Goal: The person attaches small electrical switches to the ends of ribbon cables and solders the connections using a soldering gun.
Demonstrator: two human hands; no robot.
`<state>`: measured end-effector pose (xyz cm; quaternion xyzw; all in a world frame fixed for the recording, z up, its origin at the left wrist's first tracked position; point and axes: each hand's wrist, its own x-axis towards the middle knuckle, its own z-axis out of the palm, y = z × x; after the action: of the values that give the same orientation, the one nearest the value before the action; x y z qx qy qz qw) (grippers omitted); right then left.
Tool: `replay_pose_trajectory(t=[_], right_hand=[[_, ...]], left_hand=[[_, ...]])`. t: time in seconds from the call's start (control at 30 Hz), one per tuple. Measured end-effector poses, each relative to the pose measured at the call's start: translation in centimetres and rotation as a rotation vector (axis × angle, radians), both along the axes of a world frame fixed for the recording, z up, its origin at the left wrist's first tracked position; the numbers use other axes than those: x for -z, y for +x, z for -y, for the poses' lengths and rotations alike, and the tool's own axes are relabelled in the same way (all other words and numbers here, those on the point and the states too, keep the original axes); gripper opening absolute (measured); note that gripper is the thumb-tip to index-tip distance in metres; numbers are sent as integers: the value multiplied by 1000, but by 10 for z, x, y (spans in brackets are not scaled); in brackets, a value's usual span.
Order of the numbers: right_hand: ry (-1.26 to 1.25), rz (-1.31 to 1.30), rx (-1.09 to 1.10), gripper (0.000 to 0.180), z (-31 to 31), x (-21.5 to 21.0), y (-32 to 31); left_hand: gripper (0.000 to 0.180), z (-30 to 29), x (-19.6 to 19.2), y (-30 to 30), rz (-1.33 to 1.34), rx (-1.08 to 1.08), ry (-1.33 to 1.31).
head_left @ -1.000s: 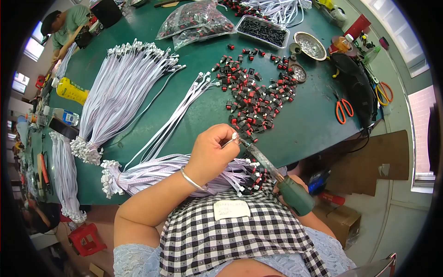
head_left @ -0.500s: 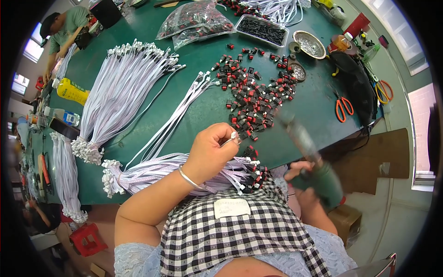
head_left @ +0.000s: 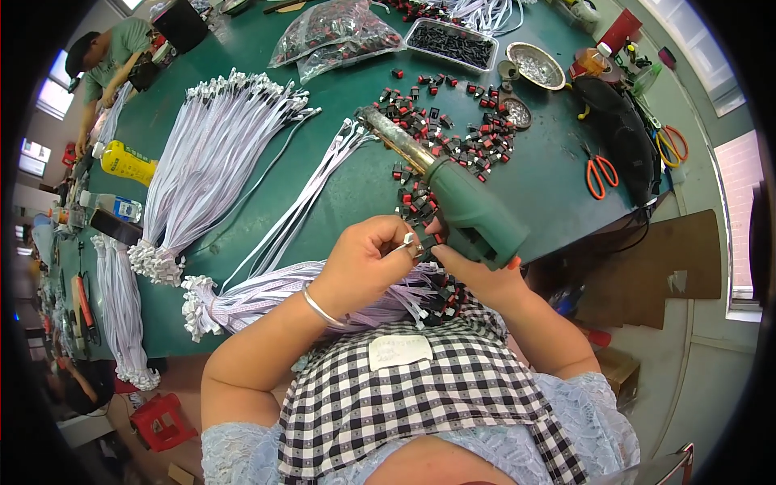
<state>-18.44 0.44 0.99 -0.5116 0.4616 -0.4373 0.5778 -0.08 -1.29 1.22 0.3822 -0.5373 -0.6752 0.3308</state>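
My left hand (head_left: pixel 368 260) pinches the small white connector at the end of a thin white cable (head_left: pixel 408 240), just above the table's near edge. My right hand (head_left: pixel 477 273) grips the green handle of a heat gun (head_left: pixel 465 206), whose metal nozzle (head_left: pixel 388 133) points away to the upper left over the table. The gun's body lies right beside the left hand's fingertips. Under both hands lies a bundle of white cables (head_left: pixel 267 287) with connectors. Just beyond the gun is a scatter of small red and black parts (head_left: pixel 461 133).
The green table (head_left: pixel 356 182) holds large bundles of white cables (head_left: pixel 214 162), bags of parts (head_left: pixel 339 36), a black tray (head_left: pixel 457 44), metal dishes (head_left: pixel 537 66), orange scissors (head_left: pixel 600 174) and a yellow bottle (head_left: pixel 125 162). Another person (head_left: pixel 109 61) works at the far left end.
My right hand has swung the heat gun from low at my right side up over the table; its nozzle now points away to the upper left. The left hand has stayed put.
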Motion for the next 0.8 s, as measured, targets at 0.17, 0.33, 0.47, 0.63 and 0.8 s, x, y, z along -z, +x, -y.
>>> replay_pose_trajectory(t=[0.17, 0.33, 0.47, 0.63, 0.8], right_hand=[[26, 46, 8, 30, -2, -1, -2], [83, 102, 62, 24, -2, -2, -2], [45, 80, 77, 22, -3, 0, 0], [61, 61, 90, 19, -3, 3, 0], [228, 134, 164, 17, -5, -2, 3]], left_hand=[[11, 3, 0, 1, 149, 6, 61], [20, 1, -18, 0, 264, 80, -72], [30, -2, -18, -6, 597, 71, -426], [24, 0, -12, -1, 437, 63, -309], [16, 3, -14, 3, 160, -34, 12]])
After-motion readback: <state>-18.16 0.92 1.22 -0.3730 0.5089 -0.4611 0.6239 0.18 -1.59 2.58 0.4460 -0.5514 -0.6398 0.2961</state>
